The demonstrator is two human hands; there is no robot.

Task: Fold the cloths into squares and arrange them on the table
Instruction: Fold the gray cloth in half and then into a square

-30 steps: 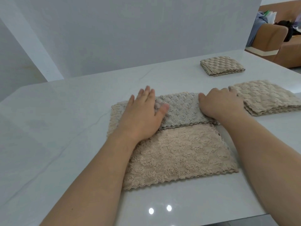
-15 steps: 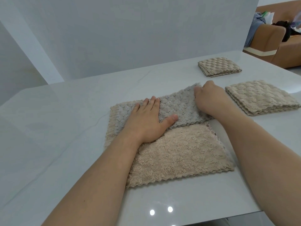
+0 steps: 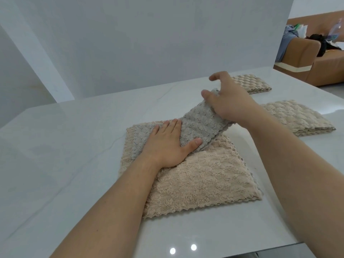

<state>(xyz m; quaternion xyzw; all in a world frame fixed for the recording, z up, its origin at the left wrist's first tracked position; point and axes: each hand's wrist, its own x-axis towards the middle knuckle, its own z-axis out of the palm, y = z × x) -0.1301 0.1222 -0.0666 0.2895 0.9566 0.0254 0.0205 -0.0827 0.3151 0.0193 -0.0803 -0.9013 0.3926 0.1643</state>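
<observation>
A beige cloth [image 3: 201,179] with a grey textured underside lies in the middle of the white table [image 3: 74,146], its far strip folded over toward me. My left hand [image 3: 167,148] lies flat, fingers together, on the left part of that grey strip [image 3: 201,125]. My right hand [image 3: 227,103] grips the strip's right end and holds it lifted off the cloth, above and behind the fold. Two folded beige cloths rest to the right: a near one [image 3: 296,118] and a far one [image 3: 249,84], partly hidden behind my right hand.
A grey wall panel [image 3: 149,43] stands along the table's far edge. A brown sofa [image 3: 316,62] with clothes and bags on it sits beyond the table at the upper right. The table's front edge [image 3: 242,252] runs close to me.
My right hand has closed on the grey strip's right end and raised it up and leftward off the cloth. My left hand stayed pressed on the left part.
</observation>
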